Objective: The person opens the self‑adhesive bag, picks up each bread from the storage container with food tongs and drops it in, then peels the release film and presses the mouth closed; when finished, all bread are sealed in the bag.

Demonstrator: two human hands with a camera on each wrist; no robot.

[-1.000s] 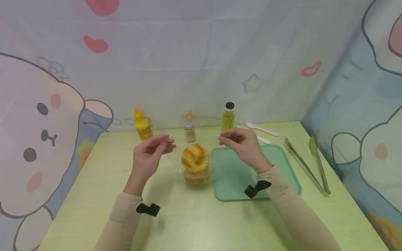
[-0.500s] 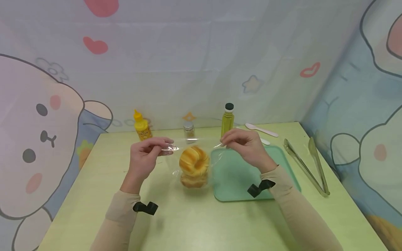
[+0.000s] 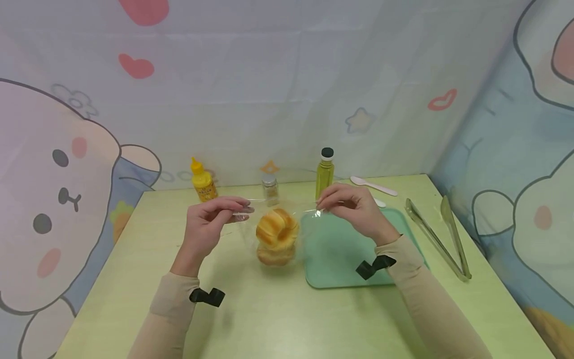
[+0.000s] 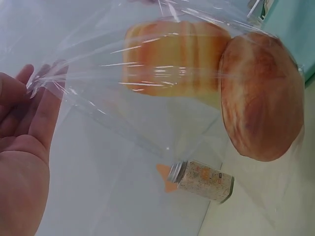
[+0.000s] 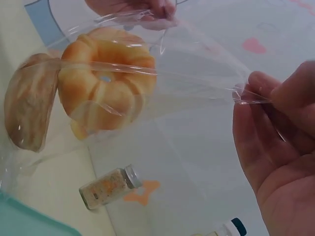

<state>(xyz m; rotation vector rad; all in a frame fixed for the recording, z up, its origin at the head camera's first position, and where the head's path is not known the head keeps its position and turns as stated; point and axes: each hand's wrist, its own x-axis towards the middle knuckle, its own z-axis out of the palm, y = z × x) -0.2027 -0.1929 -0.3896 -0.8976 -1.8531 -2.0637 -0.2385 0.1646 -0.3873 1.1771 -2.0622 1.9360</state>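
Observation:
A clear plastic bag [image 3: 309, 219] is stretched between both hands, with two breads inside. The upper one is a ring-shaped bread [image 3: 277, 229], golden and ridged; below it lies a browner oval bun [image 5: 32, 103]. My left hand [image 3: 208, 227] pinches the bag's top left corner between thumb and fingers, as the left wrist view also shows. At the opposite top corner, my right hand [image 3: 354, 209] pinches the film between thumb and forefinger. The bag hangs above the table, left of the green tray.
A green tray [image 3: 341, 264] lies beneath my right forearm. Metal tongs [image 3: 441, 239] rest at the right edge. Along the back stand a yellow squeeze bottle [image 3: 204, 183], a spice jar [image 3: 270, 187] and an oil bottle [image 3: 325, 174]. A pale spoon [image 3: 374, 185] lies beside the oil bottle.
A second ago the film between the hands was barely visible; now it spans them. The hands have spread slightly apart, and the breads have shifted a little left and down.

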